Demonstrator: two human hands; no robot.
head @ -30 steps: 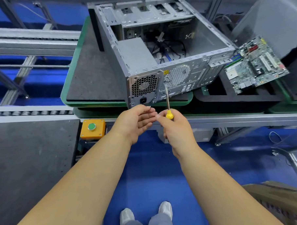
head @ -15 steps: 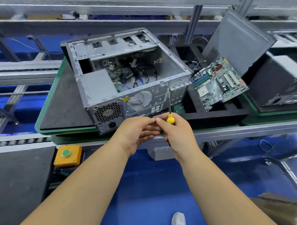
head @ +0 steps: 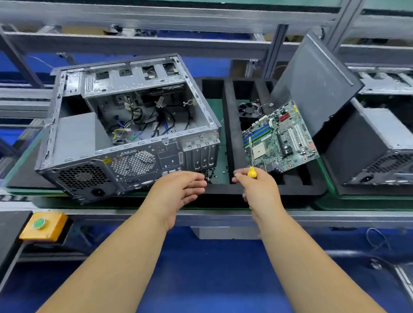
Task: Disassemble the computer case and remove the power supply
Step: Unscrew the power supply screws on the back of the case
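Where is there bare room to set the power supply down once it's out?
Bare grey mat left of the computer case. The foam tray is crowded: motherboard, fan, and loose screws in the green slot by the left hand.

Two computer cases (head: 129, 140) (head: 378, 149), one motherboard (head: 280, 139), one screwdriver (head: 251, 164), one fan (head: 247, 108), two hands (head: 178, 193) (head: 261, 189) being counted.
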